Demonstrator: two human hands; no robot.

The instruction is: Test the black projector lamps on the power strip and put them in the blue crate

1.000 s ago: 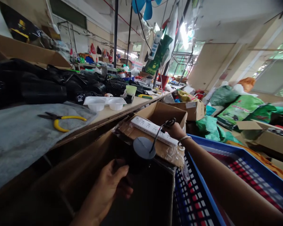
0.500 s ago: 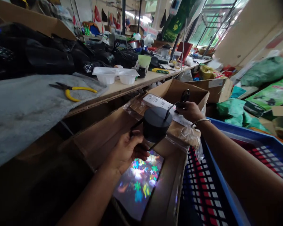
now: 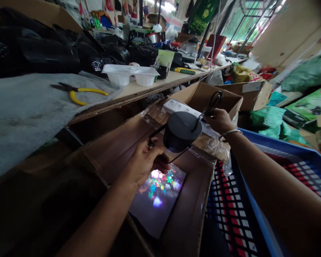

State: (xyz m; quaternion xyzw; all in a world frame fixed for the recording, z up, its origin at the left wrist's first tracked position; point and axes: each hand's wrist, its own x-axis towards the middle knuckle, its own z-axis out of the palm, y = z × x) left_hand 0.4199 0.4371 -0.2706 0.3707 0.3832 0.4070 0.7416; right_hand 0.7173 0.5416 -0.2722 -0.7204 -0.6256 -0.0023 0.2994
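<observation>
Cluttered workshop, cardboard box [image 3: 115, 157] near: left hand [image 3: 144, 164] closed around black projector lamp [image 3: 180, 132], right hand [image 3: 219, 120] pinching its cable [image 3: 212, 103]; best held steady, aimed downward.

Daylight comes in from the windows [image 3: 246, 21] at the upper right, where the panes are washed out and glare hides detail. The worktop [image 3: 149, 91] is evenly lit, while the cardboard box [image 3: 115, 150] below lies in deep shadow. Inside it a patch of coloured light [image 3: 159, 184] glows in red, green and blue spots beneath the black projector lamp [image 3: 182, 131]. The wide lens bends and stretches the edges, and the forearms at the bottom corners are dark and soft with blur.
</observation>
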